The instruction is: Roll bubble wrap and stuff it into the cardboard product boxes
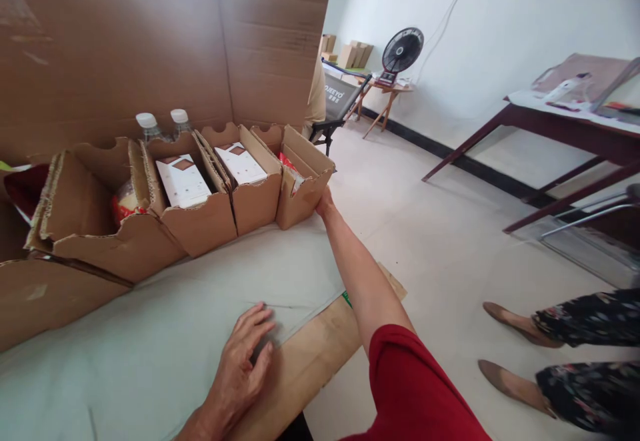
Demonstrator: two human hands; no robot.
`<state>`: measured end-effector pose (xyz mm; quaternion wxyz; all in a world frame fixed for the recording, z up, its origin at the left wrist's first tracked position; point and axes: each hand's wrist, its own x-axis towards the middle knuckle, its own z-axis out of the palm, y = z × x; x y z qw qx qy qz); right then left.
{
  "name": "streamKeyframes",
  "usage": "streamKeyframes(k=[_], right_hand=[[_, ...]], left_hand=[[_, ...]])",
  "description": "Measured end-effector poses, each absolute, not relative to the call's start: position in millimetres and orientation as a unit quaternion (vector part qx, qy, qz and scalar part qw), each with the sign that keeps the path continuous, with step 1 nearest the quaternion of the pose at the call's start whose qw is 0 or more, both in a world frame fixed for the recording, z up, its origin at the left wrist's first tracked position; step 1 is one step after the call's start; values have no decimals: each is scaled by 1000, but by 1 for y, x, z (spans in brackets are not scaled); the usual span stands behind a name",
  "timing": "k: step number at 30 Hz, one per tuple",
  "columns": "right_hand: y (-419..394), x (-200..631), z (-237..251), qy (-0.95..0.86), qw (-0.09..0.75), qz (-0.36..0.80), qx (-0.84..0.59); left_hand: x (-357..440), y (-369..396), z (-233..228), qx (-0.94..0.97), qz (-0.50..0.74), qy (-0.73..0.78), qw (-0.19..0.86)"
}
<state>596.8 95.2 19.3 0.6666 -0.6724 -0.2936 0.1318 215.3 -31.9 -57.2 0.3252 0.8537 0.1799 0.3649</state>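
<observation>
Broadly, a counter (165, 334) with a pale cover fills the lower left, and a tall cardboard panel (125, 47) stands upright behind it. Along the counter runs a row of open cardboard bins (205, 224), side by side. The end bin (297, 204) sits at the right of that row, and the right hand (324, 205) touches its right corner; those fingers are mostly hidden, so I cannot tell how far they close or whether they grip. The left hand (245, 354) is over the counter's near edge, fingers (254, 319) loosely spread and holding nothing. White cartons (184, 184) fill two neighbouring bins, clear bottles (150, 130) stand behind, and a red packet (289, 162) lies inside the end bin.
</observation>
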Motion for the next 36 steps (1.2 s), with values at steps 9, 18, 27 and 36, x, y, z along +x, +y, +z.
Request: streamKeyframes(k=[9,18,27,36], right_hand=[[18,521,93,-447,640,-109,-616],[49,435,127,-598,114,-26,-793],[-179,467,102,-625,348,-10,-699],[-213,475,16,-399,520,168,-736]], left_hand=[[214,-33,-60,843,355,172,366],[191,-34,-43,821,375,194,383],[154,-23,-22,773,355,347,395],[227,-27,-3,765,349,307,446]])
